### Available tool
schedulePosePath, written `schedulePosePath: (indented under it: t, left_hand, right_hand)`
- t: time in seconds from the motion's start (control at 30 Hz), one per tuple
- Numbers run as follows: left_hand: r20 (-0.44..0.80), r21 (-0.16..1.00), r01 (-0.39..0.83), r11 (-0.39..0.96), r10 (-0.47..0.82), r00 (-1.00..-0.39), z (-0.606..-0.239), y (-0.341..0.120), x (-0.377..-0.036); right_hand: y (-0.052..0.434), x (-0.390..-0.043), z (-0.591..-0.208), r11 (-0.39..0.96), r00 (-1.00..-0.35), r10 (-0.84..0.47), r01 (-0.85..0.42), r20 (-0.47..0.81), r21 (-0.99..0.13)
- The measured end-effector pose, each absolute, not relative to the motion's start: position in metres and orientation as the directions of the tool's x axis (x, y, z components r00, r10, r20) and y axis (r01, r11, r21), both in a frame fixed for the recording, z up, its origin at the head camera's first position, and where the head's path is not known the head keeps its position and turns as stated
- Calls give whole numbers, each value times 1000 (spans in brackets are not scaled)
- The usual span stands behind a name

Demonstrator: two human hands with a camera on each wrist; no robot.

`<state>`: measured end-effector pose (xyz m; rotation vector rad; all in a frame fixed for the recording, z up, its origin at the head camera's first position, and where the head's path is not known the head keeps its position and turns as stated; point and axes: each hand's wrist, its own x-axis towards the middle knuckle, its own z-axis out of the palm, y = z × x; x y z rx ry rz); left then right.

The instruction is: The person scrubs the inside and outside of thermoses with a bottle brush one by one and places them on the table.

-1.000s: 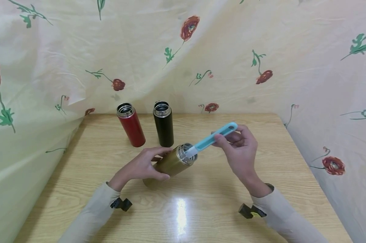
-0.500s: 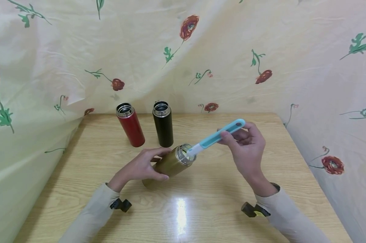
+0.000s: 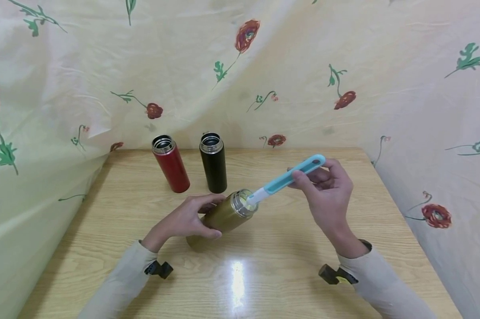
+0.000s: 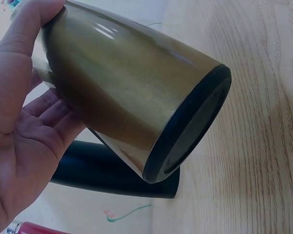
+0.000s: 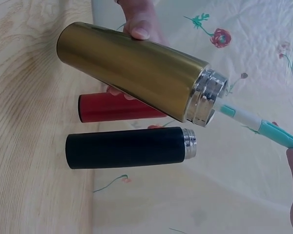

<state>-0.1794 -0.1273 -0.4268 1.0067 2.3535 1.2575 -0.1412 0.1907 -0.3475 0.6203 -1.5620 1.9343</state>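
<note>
My left hand [image 3: 184, 220] grips a gold flask [image 3: 220, 217] tilted above the table, its open steel mouth [image 3: 243, 203] facing right. In the left wrist view the fingers wrap the gold flask [image 4: 122, 92] and its dark base faces the camera. My right hand [image 3: 325, 190] pinches the blue handle of a bottle brush [image 3: 287, 178]. The brush's white neck enters the flask's mouth and its head is hidden inside. The right wrist view shows the gold flask [image 5: 136, 73] and the bottle brush [image 5: 256, 124] leaving its mouth.
A red flask [image 3: 170, 164] and a black flask [image 3: 213, 162] stand open-topped near the wooden table's [image 3: 263, 274] back edge, behind the gold one. A flowered cloth [image 3: 287, 66] hangs behind and at both sides.
My right hand has drawn the brush up and to the right, so more of its handle shows outside the flask's mouth. The left hand and gold flask have barely moved.
</note>
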Motion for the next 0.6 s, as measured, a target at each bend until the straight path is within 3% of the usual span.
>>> schedulePosePath:
  t: [0.6]
  left_hand:
    - [43, 812, 437, 388, 706, -707, -429, -131, -180]
  right_hand:
    - [196, -145, -345, -147, -721, 124, -692, 681, -706]
